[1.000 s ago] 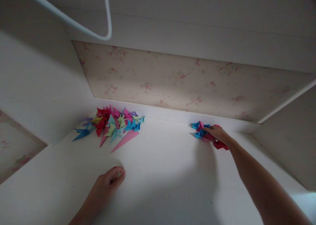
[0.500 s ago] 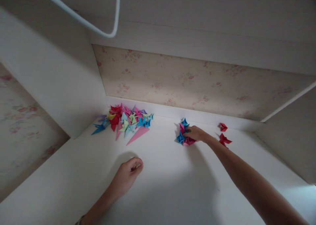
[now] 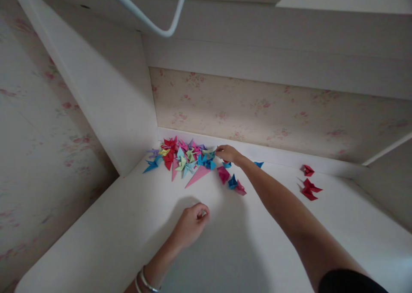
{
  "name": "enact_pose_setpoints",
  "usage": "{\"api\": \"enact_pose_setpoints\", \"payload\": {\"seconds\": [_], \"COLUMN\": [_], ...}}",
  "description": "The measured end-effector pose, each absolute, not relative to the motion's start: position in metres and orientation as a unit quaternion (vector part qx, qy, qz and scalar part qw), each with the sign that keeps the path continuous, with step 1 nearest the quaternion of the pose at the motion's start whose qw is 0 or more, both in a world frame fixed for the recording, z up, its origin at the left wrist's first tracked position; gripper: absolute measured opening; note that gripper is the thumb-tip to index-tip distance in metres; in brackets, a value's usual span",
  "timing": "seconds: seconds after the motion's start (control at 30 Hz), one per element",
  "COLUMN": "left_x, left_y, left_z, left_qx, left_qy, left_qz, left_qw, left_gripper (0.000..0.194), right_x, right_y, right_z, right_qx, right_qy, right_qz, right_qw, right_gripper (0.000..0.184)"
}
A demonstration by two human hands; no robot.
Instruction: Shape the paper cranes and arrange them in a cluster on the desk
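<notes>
A heap of folded origami paper pieces in red, pink, blue, yellow and pale green lies at the back left of the white surface. My right hand reaches to its right edge, fingertips pinched beside a pale green-blue piece; what they grip is hidden. Below that hand lie a dark pink origami piece, a blue origami piece and another pink origami piece. A blue piece shows partly under the wrist. My left hand is loosely curled in front of the heap, nothing visible in it.
Several red origami pieces lie at the right. A single blue piece sits behind my right forearm. A white side panel and a floral back wall enclose the surface. A pale curved rod hangs overhead.
My right hand has moved left from the blue and pink cluster to the heap. Several of those pieces now lie spread beside the heap. My left hand stays curled; the view has shifted.
</notes>
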State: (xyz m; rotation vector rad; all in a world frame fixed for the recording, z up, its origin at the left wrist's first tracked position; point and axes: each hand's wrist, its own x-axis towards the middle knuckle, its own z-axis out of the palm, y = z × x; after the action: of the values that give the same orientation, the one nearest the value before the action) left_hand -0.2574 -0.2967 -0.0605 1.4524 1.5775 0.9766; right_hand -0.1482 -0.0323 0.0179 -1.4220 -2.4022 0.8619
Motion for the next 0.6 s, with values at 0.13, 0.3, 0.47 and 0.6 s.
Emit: {"api": "enact_pose_setpoints", "payload": {"seconds": [0.13, 0.3, 0.47, 0.6], "left_x": [-0.258, -0.259, -0.259, -0.258], "left_y": [-0.296, -0.296, -0.295, -0.294], "left_z": [-0.060, -0.061, -0.061, -0.061], "left_qx": [0.567, 0.572, 0.572, 0.566], "left_qy": [0.622, 0.622, 0.619, 0.629], "left_qz": [0.380, 0.380, 0.372, 0.371], "left_qw": [0.382, 0.377, 0.389, 0.382], "left_gripper": [0.020, 0.019, 0.020, 0.019], "right_x": [-0.183, -0.164, -0.086, -0.019], "right_y": [-0.030, -0.024, -0.009, -0.002], "right_z": [0.016, 0.003, -0.009, -0.018], "right_qx": [-0.453, -0.474, -0.551, -0.632], "right_qy": [-0.824, -0.820, -0.804, -0.763], "right_qz": [0.294, 0.254, 0.164, 0.097], "right_qw": [0.173, 0.194, 0.154, 0.093], "right_gripper": [0.050, 0.047, 0.030, 0.034]}}
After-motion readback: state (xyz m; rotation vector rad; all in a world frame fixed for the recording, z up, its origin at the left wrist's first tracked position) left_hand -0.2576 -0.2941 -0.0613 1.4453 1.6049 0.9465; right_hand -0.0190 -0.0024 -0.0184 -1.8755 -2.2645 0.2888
